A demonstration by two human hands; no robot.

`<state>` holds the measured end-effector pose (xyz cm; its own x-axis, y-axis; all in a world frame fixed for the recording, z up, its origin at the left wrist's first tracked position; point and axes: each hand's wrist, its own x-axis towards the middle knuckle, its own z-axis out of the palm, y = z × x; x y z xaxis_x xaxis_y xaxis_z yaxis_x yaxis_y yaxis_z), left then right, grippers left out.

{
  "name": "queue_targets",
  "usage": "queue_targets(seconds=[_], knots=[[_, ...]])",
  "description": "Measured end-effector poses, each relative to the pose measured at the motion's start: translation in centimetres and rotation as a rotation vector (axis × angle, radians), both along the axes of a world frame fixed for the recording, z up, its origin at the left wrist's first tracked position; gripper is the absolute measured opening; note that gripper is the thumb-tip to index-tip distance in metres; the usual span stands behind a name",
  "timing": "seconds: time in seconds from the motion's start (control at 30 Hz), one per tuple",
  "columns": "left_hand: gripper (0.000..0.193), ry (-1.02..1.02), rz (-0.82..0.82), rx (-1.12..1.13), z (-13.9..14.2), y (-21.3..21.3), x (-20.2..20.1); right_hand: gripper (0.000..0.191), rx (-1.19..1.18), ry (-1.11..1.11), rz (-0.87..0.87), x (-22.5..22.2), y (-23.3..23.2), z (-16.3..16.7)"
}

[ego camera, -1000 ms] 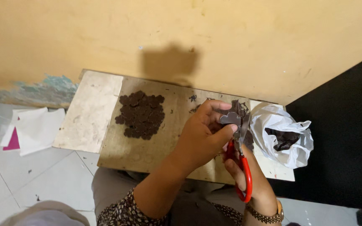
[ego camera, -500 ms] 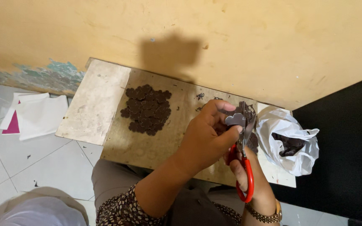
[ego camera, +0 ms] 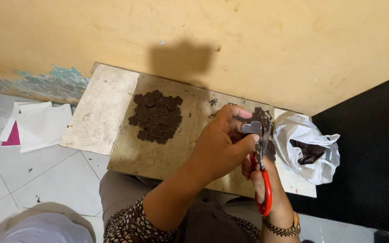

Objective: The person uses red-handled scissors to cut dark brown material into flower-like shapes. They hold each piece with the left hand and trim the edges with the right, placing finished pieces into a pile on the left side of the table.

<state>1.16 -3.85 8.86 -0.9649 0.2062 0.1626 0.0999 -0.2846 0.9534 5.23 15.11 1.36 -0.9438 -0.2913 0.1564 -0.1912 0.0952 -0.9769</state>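
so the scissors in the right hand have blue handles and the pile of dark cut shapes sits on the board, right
Not quite: the head view shows the scissors in the right hand have red handles, not blue. The pile of dark cut shapes does sit on the board.

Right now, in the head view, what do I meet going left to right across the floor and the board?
White paper sheets on the floor → pile of dark cut pieces on the board → left hand holding a small dark piece → red-handled scissors in the right hand → white plastic bag.
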Motion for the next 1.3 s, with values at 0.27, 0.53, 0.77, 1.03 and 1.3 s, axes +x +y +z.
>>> queue_targets(seconds=[0.27,0.53,0.77,1.03,1.3], knots=[[0.041,0.024,-0.024,0.07,-0.1,0.2,0.3,0.066,-0.065,-0.04,0.009,0.7,0.5,0.4],[0.041,0.065,0.061,-0.115,-0.1,0.1,0.6,0.063,-0.006,-0.069,-0.042,0.7,1.2,-0.5],[0.039,0.057,0.028,-0.116,-0.2,0.3,0.7,0.049,0.007,-0.026,0.033,0.6,1.5,-0.9],[0.022,0.031,-0.064,0.006,-1.3,0.7,0.8,0.057,0.033,-0.012,0.019,1.0,1.3,-1.1],[0.015,-0.159,-0.274,0.197,-2.5,0.4,0.2,0.081,0.056,0.046,0.011,1.0,0.7,-1.3]])
